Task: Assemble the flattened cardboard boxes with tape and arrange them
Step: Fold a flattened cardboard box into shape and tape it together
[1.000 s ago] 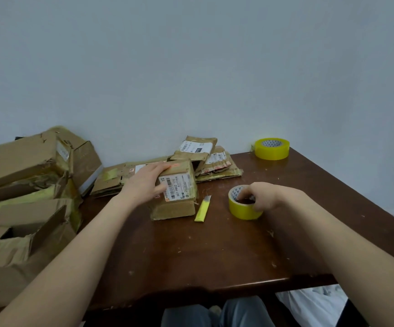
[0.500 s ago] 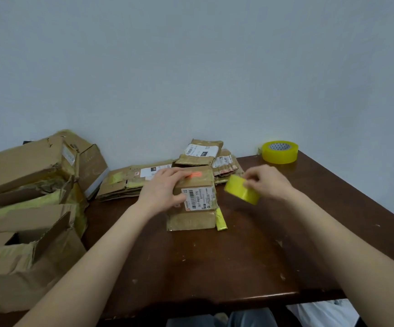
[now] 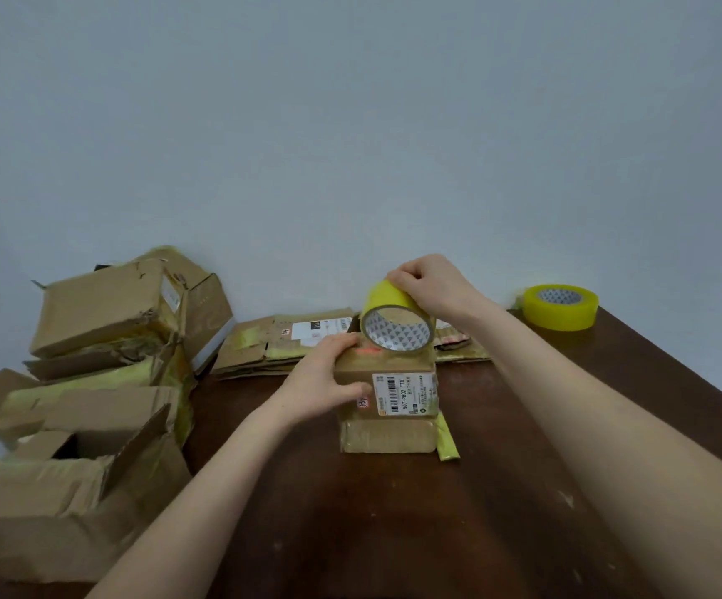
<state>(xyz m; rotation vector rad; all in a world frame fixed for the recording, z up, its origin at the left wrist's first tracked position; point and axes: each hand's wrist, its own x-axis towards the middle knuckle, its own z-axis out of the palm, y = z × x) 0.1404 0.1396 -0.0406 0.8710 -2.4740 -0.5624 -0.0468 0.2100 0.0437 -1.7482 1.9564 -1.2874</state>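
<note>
**Tape roll at far edge of box, both hands busy**

Far L, I see a pile of taped-up boxes (image 3: pixel 104 313) against the wall, w/ an open box (image 3: pixel 69 490) in front of it, flaps up. Behind the work spot, flattened boxes (image 3: pixel 264 343) lie in a low stack at the back of the table (image 3: pixel 393 546).

Left hand (image 3: pixel 324 382) holds the small box (image 3: pixel 389 408) by its L side. Its fingers curl over the far top corner and the thumb lies across the top face, tip just beside the white label (image 3: pixel 402 393). The box sits flat on the table, mid-frame.

Above the box's far edge is the tape roll (image 3: pixel 398 326), tilted so its hole faces me. Its lower rim is at the box's top edge; can't tell if it's touching. Right hand (image 3: pixel 432 287) pinches the roll at its upper rim, fingers bent over the yellow outer band, wrist raised. Left-hand fingertips sit just beside the roll's lower L rim.

A yellow strip (image 3: pixel 447 438) lies on the table along the box's R side, touching it. Far R, a 2nd tape roll (image 3: pixel 560 306) lies flat near the table's back corner, well apart from both hands.
</note>
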